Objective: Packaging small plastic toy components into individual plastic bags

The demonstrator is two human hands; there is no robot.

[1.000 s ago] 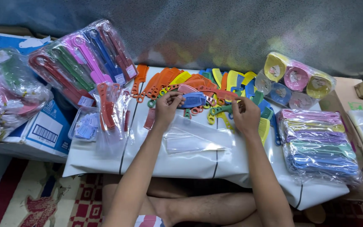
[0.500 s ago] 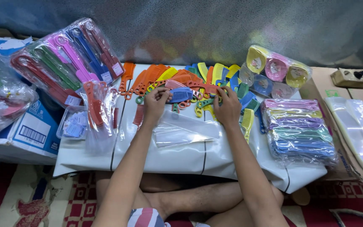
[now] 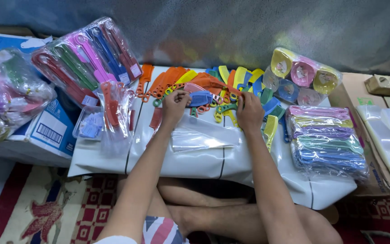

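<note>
Right now, both hands down in loose pile of plastic combs (image 3: 204, 83) on white counter (image 3: 195, 162); left hand (image 3: 175, 105) fingers curled, pinching blue comb (image 3: 201, 98) at its left end, w/ thumb near clear bags (image 3: 204, 135) lying flat just below; right hand (image 3: 249, 110) palm down, fingers bent over green & yellow combs, grip itself hidden by back of hand, so can't tell whether anything held; blue comb sits mid-pile, between the two hands, touching orange & pink combs around it; pile mixed orange, yellow, blue, green, spread along far edge of counter. Left of pile: big clear pack of long-handled combs (image 3: 86, 61), red, green, pink, blue, tilted; smaller bag w/ orange combs (image 3: 113, 113) just below it; blue-and-white carton (image 3: 53, 131) beside counter. Right of pile: bagged round mirrors (image 3: 301, 74), yellow, pink, blue; wrapped stack of pastel combs (image 3: 326, 140) near right hand, not touching. Bare crossed legs under counter edge; patterned mat (image 3: 37, 212) beneath.
</note>
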